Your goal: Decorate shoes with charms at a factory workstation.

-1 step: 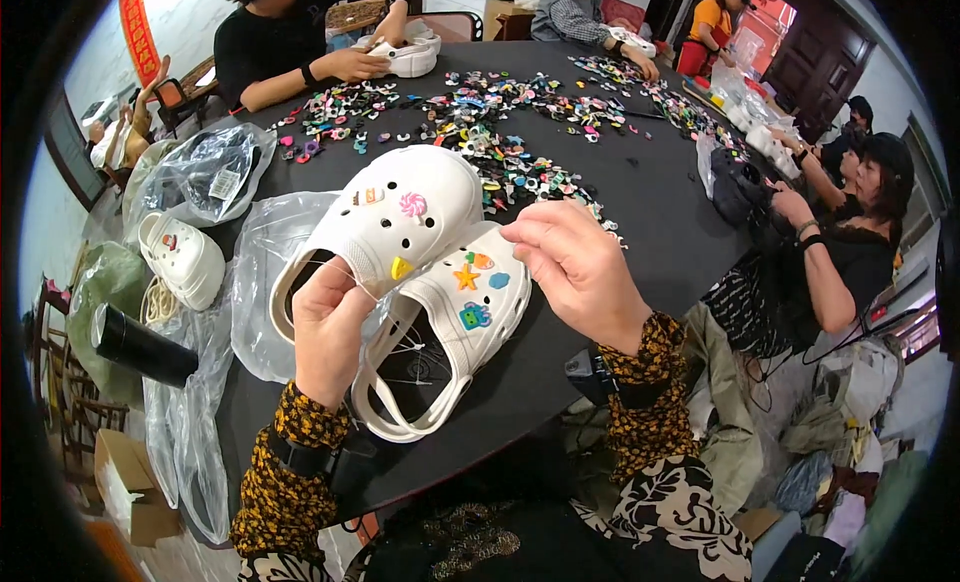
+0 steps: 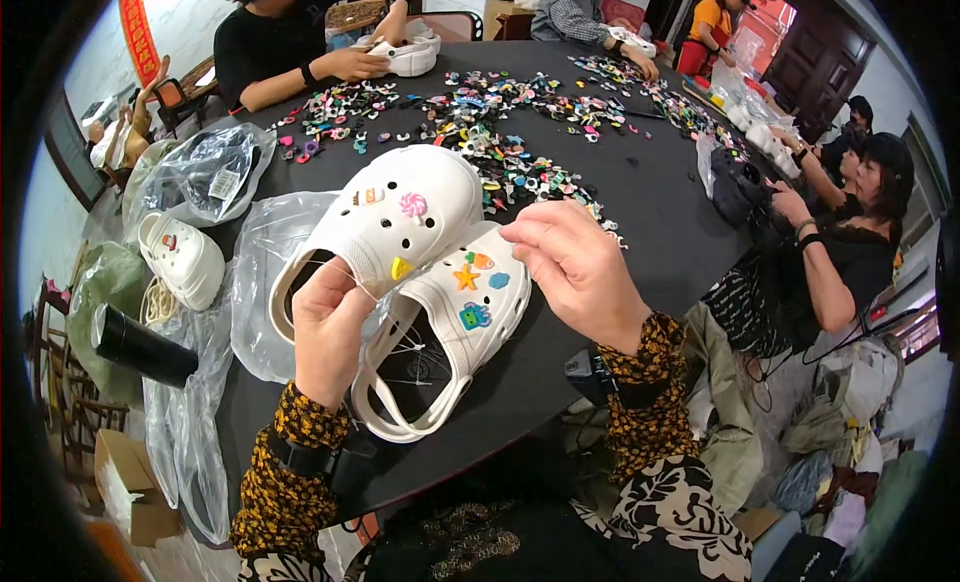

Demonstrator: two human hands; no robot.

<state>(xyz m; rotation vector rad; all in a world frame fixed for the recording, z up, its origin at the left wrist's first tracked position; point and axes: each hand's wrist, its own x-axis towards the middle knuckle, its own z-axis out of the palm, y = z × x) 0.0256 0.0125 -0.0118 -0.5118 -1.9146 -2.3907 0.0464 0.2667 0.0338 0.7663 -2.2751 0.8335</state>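
Two white clogs occupy the near centre of the black round table (image 2: 640,192), stacked at an angle, and both of the person's hands are on them. The left hand (image 2: 328,327), at seven o'clock from the pair, is closed in a grip around the heel end of the upper clog (image 2: 400,227), apparently to steady it with its perforated top facing up. The right hand (image 2: 580,272), at three o'clock, has fingers curled and pinched together at the toe of the lower clog (image 2: 455,322); whether a small piece sits between the fingertips cannot be told. The lower clog lies half under the upper one, heel strap toward the person, which keeps its decorated front exposed.

Fitted charms show on both: a pink swirl (image 2: 413,205) and a yellow piece (image 2: 400,269) on the upper, an orange star (image 2: 465,277) and blue pieces on the lower.

At nine o'clock lie clear plastic bags (image 2: 260,262), another white clog (image 2: 182,257) and a dark cylinder (image 2: 140,347), set aside from the working area.

Further out, at twelve o'clock, a broad scatter of small coloured charms (image 2: 500,112) covers the table middle, within reach of all seated.

At the far rim, other people's hands hold another white clog (image 2: 405,54); more people sit at two and three o'clock.
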